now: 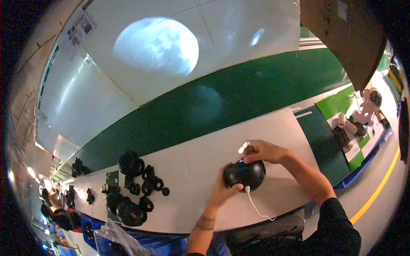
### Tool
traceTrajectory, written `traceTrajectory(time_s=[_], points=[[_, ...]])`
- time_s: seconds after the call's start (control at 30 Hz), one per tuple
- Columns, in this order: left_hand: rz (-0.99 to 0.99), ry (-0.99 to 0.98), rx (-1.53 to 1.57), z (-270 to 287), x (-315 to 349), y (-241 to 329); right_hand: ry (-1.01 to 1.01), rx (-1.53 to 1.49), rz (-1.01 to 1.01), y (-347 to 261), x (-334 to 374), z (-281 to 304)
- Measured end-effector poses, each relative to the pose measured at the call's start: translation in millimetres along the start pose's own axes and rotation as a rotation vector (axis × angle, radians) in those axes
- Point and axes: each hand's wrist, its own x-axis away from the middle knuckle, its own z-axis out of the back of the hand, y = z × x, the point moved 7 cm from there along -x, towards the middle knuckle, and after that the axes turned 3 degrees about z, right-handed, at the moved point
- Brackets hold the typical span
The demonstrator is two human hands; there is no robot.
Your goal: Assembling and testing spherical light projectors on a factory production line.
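Observation:
A round black projector [252, 176] sits over the white work surface, with a white cable [259, 210] plugged into its near side. My left hand [224, 187] is closed round its left side, the thumb lying across the front near the plug. At the projector's far, upper end, my right hand [263, 152] curls its fingers round the lit lens area. The thumb touches the shell, and light falls brightly on the fingertips. The fingers hide most of the lens. On the white board ahead shines a round moon picture [158, 46].
Left on the white surface [192, 205] lie several round black shells [131, 213] and small black ring parts [150, 184]. A green strip [239, 85] runs behind. White devices [367, 106] stand far right. A clear plastic bag [119, 239] hangs at the front left edge.

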Motion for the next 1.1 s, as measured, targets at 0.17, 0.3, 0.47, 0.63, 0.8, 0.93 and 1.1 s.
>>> traceTrajectory(time_s=[0.17, 0.3, 0.47, 0.63, 0.8, 0.93, 1.1], points=[[-0.003, -0.058, 0.031, -5.6, -3.7, 11.3, -0.094, -0.288, -0.005, 4.9, -6.1, -8.3], [0.036, -0.069, 0.048, -7.1, -2.1, 10.8, -0.053, -0.090, -0.079, 4.3, -5.8, -10.3], [-0.025, -0.075, 0.031, -6.3, -2.0, 9.2, -0.228, -0.341, -0.005, 8.4, -6.0, -15.1], [-0.024, -0.090, 0.071, -10.7, -1.2, 20.3, -0.200, -0.452, -0.004, -2.3, -4.5, -13.5], [0.007, -0.066, 0.059, -8.7, -1.9, 16.3, -0.120, -0.092, -0.056, -0.4, -9.9, -13.2], [-0.024, -0.102, 0.102, -13.0, -2.6, 21.5, -0.204, -0.268, 0.010, 6.8, -8.0, -10.1], [0.018, -0.093, 0.077, -8.1, -0.2, 17.3, -0.163, -0.225, -0.034, -2.5, -6.6, -14.4]])
